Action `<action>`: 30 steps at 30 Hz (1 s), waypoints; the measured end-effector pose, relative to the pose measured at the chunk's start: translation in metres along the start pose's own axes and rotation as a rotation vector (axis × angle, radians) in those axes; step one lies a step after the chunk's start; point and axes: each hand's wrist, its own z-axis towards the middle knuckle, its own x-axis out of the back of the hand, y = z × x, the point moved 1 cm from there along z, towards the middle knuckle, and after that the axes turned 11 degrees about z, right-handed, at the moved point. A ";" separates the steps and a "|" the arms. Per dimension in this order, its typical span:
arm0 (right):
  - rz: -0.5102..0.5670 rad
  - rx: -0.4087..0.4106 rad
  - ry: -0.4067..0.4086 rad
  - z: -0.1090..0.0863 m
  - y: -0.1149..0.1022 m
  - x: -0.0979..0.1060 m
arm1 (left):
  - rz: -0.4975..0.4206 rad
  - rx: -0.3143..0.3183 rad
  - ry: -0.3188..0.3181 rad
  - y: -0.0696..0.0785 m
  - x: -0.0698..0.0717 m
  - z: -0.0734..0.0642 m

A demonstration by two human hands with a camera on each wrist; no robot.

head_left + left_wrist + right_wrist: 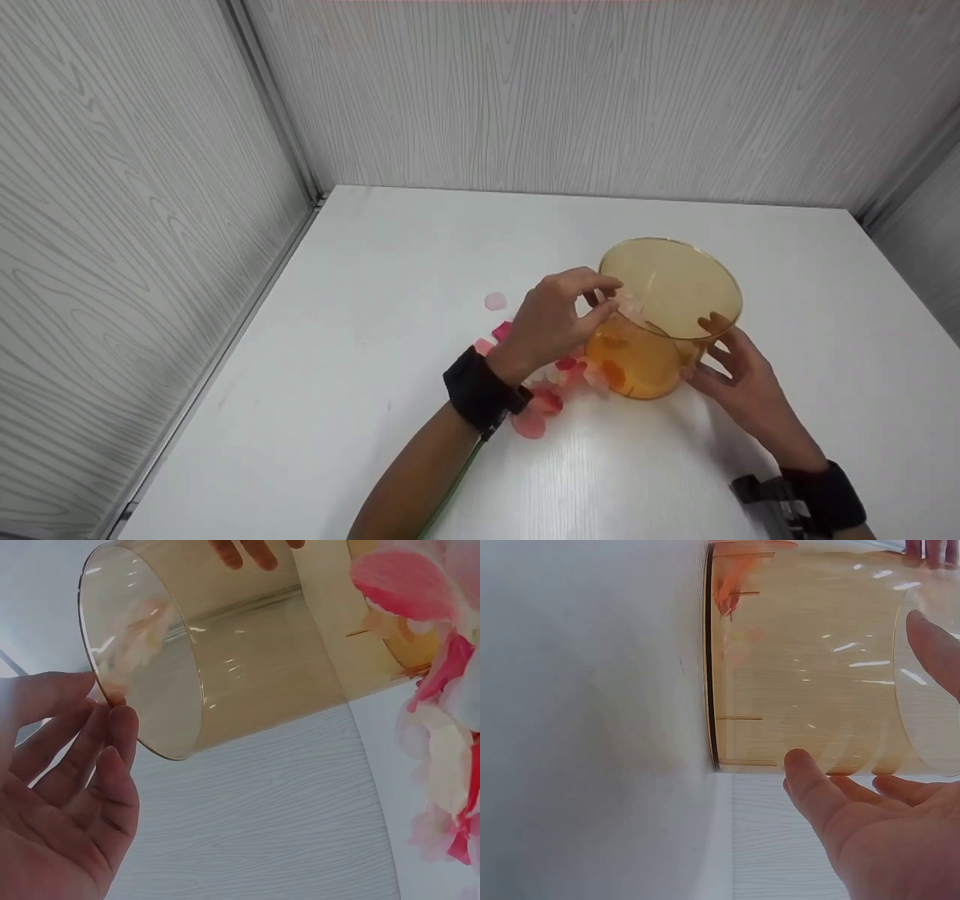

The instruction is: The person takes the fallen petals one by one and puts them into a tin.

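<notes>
A see-through amber cylinder-shaped container stands upright on the white table, its wide mouth facing up. From the right, my right hand holds its side, thumb at the front and fingers curled behind the wall. At the left of the rim, my left hand pinches pale flower petals between thumb and fingertips, partly inside the mouth. In the right wrist view, orange-tinted petals show through the wall near the base. Loose pink and red petals lie to the container's left, partly hidden by my left hand and wrist.
One pale pink petal lies apart on the white table. Grey wood-grain panels stand behind the table and at both sides. Black straps circle both wrists, and a green cord runs along my left forearm.
</notes>
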 end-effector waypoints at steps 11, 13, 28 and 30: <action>0.015 0.009 -0.002 -0.001 0.001 0.001 | 0.035 0.139 -0.019 -0.036 0.037 -0.004; 0.018 0.008 -0.003 -0.001 0.002 0.001 | 0.040 0.202 -0.052 -0.046 0.044 -0.006; -0.038 0.013 0.001 -0.001 0.000 0.000 | 0.211 0.616 -0.423 -0.111 0.041 -0.031; -0.053 0.008 0.004 -0.001 0.000 0.000 | 0.210 0.660 -0.478 -0.115 0.035 -0.035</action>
